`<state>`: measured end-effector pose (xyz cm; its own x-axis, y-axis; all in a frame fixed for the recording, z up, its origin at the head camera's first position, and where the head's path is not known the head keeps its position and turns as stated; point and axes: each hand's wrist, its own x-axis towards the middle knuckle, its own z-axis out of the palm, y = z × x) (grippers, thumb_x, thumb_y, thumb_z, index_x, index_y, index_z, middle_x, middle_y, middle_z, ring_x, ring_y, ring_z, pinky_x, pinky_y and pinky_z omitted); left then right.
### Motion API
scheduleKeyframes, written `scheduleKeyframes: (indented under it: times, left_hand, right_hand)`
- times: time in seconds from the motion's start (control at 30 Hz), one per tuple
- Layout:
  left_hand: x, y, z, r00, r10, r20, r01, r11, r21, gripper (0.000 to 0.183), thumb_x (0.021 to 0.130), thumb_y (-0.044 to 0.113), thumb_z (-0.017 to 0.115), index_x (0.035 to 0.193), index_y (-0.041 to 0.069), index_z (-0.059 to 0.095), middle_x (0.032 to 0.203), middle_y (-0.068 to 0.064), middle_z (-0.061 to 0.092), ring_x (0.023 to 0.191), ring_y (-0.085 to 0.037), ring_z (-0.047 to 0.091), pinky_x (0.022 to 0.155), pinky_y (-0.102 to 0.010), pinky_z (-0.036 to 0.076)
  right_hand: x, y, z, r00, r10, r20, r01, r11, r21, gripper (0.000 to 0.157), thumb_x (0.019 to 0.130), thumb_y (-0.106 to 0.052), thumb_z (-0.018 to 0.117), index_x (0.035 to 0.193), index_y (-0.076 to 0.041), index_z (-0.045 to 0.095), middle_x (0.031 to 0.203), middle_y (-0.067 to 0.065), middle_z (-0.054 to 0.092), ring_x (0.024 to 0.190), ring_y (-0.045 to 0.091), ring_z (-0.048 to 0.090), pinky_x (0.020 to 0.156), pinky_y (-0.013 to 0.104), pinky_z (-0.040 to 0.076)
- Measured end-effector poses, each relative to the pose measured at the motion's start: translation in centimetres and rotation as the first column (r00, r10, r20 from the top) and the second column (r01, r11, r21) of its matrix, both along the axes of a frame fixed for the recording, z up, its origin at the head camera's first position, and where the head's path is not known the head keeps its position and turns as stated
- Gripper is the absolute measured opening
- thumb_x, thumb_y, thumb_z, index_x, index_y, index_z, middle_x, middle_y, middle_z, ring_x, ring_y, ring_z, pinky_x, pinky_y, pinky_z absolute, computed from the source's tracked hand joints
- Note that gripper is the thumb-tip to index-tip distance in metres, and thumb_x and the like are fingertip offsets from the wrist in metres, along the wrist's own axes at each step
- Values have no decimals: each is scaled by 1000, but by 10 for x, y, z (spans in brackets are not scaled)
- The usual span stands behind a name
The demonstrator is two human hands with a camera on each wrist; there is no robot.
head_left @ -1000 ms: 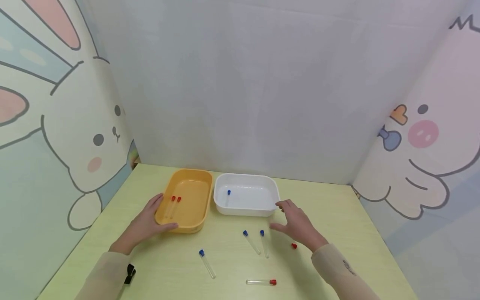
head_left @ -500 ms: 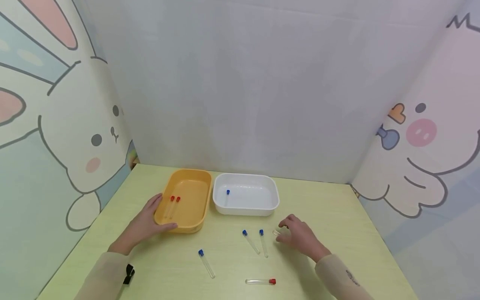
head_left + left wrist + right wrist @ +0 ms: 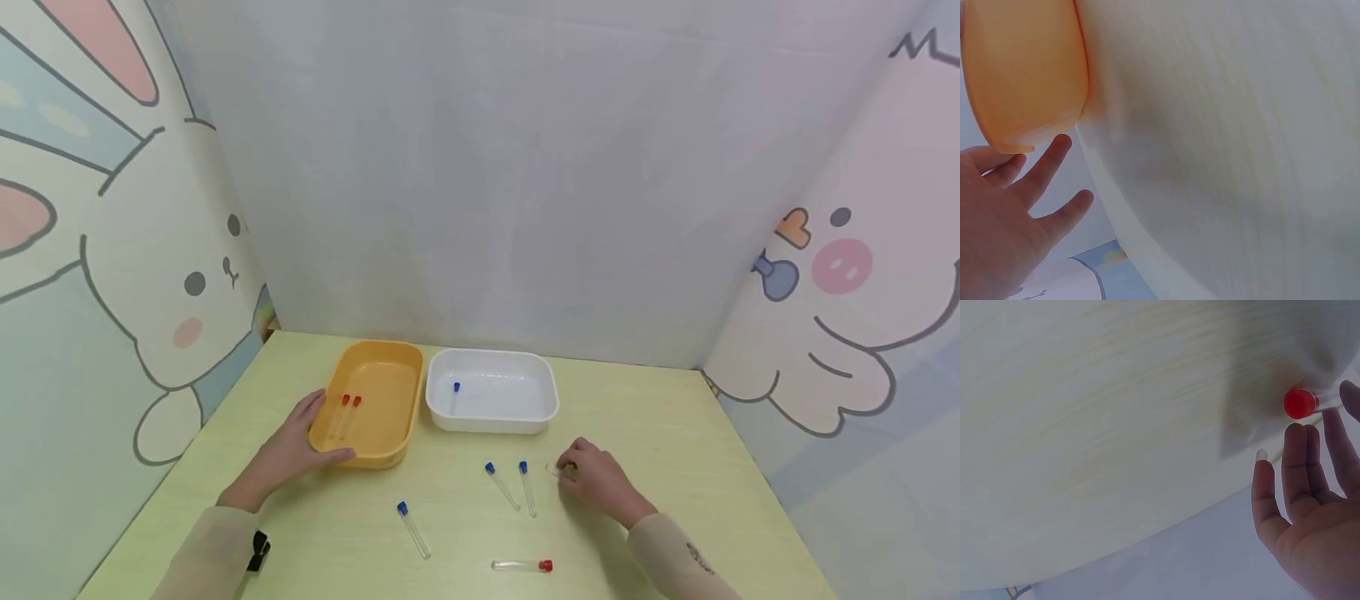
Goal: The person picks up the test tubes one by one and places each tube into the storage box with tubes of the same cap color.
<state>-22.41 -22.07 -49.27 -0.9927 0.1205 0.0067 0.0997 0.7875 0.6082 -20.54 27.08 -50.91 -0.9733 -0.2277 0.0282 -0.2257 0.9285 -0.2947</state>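
The right hand pinches a red-capped tube in its fingers, while the left hand, fingers spread apart, touches the orange tray.

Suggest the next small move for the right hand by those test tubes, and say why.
I'd probably lift the clear red-capped test tube pinched by the right hand toward the orange rectangular plastic tray: two clear red-capped tubes lie in there, while the white rectangular plastic tray holds a clear blue-capped tube.
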Motion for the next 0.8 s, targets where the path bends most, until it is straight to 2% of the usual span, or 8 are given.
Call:
scheduleKeyframes:
  times: [0.1,0.2,0.3,0.4,0.6,0.8]
  left_hand:
    - [1,1,1,1000,4,9,-4,1000,1,119,70,61,76,154,5,13,159,-18,14,139,-48,28,105,-69,33]
    - [1,2,0,1000,5,9,-5,1000,1,119,69,61,76,154,6,13,159,-18,15,139,-48,28,105,-69,33]
    - [1,1,-1,1000,3,1,-3,1000,1,119,69,62,76,153,5,14,159,-17,15,138,-47,29,104,-68,34]
    - [0,1,-2,1000,4,-2,-4,1000,0,120,68,63,76,153,5,14,159,-17,15,138,-47,30,104,-68,34]
    - [0,0,-2,1000,5,-8,-5,1000,-1,120,68,63,76,153,6,15,159,-17,16,138,-47,30,104,-68,35]
    - [0,1,-2,1000,3,-12,-3,1000,-5,119,68,63,76,153,6,15,159,-17,16,138,-46,31,104,-68,35]
  right_hand:
    - [2,0,0,1000,6,-4,-6,1000,7,8,79,-18,76,85,-19,72,88,-7,58,75,7,50,73,32,42]
    - [4,0,0,1000,18,-23,-18,1000,10,8,79,-14,75,82,-20,71,89,-7,57,81,10,50,84,40,44]
    - [4,3,-1,997,42,-59,-41,999,13,14,79,-7,73,80,-21,71,92,-5,57,88,15,49,96,50,40]
    - [3,5,-3,993,66,-102,-63,998,29,21,79,-3,71,77,-23,70,96,-4,57,93,18,47,101,54,37]
    - [2,9,-5,990,85,-110,-81,996,39,28,79,0,68,77,-27,69,99,-4,56,96,18,48,101,52,36]
    - [-1,12,8,991,56,-117,-59,998,-17,28,77,4,64,84,-23,70,101,-2,58,94,18,50,90,47,43]
